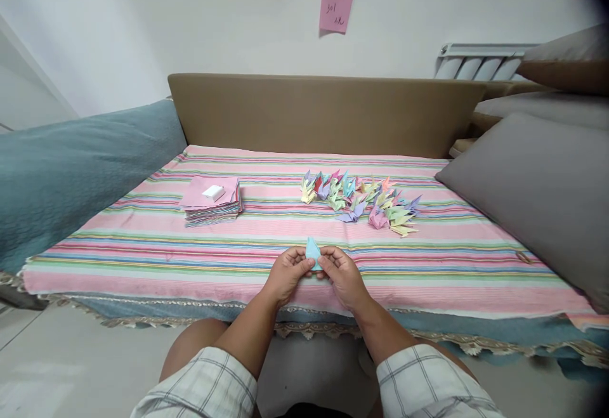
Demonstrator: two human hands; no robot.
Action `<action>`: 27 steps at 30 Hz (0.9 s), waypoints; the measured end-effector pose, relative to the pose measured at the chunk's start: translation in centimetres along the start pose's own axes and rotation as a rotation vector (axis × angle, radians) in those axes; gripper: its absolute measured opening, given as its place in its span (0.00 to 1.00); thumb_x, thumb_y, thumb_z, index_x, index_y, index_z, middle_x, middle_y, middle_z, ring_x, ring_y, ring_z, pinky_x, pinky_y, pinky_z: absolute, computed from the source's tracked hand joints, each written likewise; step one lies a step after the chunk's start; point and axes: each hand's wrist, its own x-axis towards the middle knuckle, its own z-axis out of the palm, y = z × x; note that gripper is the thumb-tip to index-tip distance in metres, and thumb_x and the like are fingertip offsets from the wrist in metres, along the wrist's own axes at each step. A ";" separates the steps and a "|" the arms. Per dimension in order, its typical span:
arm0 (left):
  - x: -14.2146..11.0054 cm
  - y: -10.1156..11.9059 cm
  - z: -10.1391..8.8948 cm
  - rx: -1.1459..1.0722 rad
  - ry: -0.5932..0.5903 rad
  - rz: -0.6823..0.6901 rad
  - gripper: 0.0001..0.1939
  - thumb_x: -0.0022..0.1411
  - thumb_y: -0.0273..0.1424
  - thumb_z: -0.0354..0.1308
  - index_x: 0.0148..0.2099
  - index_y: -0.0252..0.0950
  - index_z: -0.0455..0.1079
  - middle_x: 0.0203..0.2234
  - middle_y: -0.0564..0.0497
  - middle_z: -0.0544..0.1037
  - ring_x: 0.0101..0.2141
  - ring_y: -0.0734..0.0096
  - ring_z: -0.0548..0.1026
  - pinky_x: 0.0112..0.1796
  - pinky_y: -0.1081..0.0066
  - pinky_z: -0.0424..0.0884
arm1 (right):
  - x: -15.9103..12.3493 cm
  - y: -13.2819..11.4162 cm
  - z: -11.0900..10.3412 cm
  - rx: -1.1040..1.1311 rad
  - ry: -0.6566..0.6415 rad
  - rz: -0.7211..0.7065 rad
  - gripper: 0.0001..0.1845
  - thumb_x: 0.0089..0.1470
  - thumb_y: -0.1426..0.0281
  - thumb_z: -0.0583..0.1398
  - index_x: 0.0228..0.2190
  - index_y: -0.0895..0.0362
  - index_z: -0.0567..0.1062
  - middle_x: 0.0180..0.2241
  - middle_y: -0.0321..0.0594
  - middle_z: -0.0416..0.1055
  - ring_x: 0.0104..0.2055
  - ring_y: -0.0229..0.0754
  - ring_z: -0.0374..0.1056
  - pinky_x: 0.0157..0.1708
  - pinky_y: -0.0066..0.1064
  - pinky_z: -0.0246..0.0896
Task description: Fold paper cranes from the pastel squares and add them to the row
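Note:
A small folded piece of light blue paper point(312, 250) is held up between my two hands, its pointed end facing away from me. My left hand point(289, 272) pinches its left edge with thumb and fingers. On the opposite edge, my right hand point(343, 274) grips it the same way, the two thumbs close together at the lower part. Beyond my hands, to the right, lies a group of folded paper cranes point(354, 199) in many colours. Left of them sits a stack of square coloured paper point(212, 202) with a small white block point(213, 193) on top.
A striped cloth point(266, 215) covers the sofa seat under everything. Behind it stands the brown backrest point(323, 113). Grey cushions point(528, 196) are at the right, a blue covered armrest point(90, 164) at the left. A pink note point(335, 9) is stuck on the wall.

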 end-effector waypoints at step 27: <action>-0.1 -0.1 -0.3 -0.013 -0.078 -0.055 0.17 0.41 0.36 0.71 0.31 0.32 0.73 0.23 0.53 0.74 0.26 0.77 0.69 0.30 0.76 0.66 | -0.2 -0.7 0.4 -0.174 0.025 -0.162 0.13 0.44 0.61 0.63 0.32 0.55 0.70 0.26 0.34 0.68 0.28 0.36 0.64 0.29 0.28 0.63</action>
